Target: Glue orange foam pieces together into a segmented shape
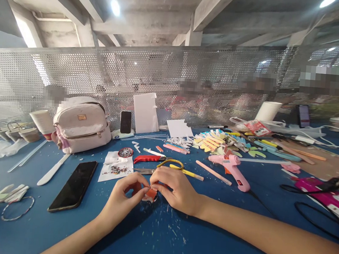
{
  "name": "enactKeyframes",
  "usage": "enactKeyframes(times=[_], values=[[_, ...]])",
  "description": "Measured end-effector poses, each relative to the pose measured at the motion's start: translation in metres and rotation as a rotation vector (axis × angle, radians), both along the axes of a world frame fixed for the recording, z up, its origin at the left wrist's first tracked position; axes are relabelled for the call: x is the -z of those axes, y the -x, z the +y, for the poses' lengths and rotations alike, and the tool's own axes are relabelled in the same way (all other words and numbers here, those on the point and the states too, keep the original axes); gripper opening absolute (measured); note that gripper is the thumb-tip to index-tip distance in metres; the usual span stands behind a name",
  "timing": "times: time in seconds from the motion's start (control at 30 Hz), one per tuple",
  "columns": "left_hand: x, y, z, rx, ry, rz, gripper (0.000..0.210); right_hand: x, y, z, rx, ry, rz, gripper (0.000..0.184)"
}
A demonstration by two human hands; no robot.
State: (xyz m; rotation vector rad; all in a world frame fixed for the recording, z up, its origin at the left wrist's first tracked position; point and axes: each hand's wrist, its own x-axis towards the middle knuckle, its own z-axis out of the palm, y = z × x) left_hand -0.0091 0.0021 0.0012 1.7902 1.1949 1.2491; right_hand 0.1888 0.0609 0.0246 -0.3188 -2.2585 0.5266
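Observation:
At the middle of the blue table, my left hand (125,194) and my right hand (174,187) meet, fingertips pinched together. Between them is a small orange piece (150,194), partly covered by the fingers; its exact kind I cannot make out. Both hands appear closed on it. Just beyond the fingers lie scissors with yellow handles (178,164) and a red-handled cutter (146,159). A white paper sheet (103,173) to the left carries dark, colourful bits and a small round red dish (125,152). Pale shavings dot the table below my hands.
A black phone (73,186) lies left, before a pale pink backpack (83,126). Right of my hands are a pink glue gun (233,167), a pink stick (213,172) and a magenta power strip (314,191) with cables. Paper cuttings (212,141) are heaped behind, near a perforated metal screen (150,68).

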Motion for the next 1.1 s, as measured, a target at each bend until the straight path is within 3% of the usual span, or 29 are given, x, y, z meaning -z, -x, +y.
enactKeyframes(times=[0.23,0.43,0.6,0.87,1.1], values=[[-0.005,0.000,0.002,0.083,0.011,-0.071,0.015,-0.005,0.002,0.005,0.014,0.256,0.099,0.012],[-0.005,-0.001,0.002,0.306,0.243,-0.272,0.027,-0.009,0.001,0.012,-0.026,0.480,0.206,0.017],[-0.003,-0.005,-0.003,0.458,0.441,-0.491,0.047,-0.010,0.001,0.014,-0.053,0.572,0.271,0.023],[0.001,-0.001,0.008,0.386,0.554,-0.690,0.043,-0.005,-0.001,0.032,-0.015,0.613,0.325,0.024],[0.005,0.008,0.011,0.269,0.499,-0.705,0.040,-0.006,-0.005,0.037,-0.015,0.580,0.315,0.010]])
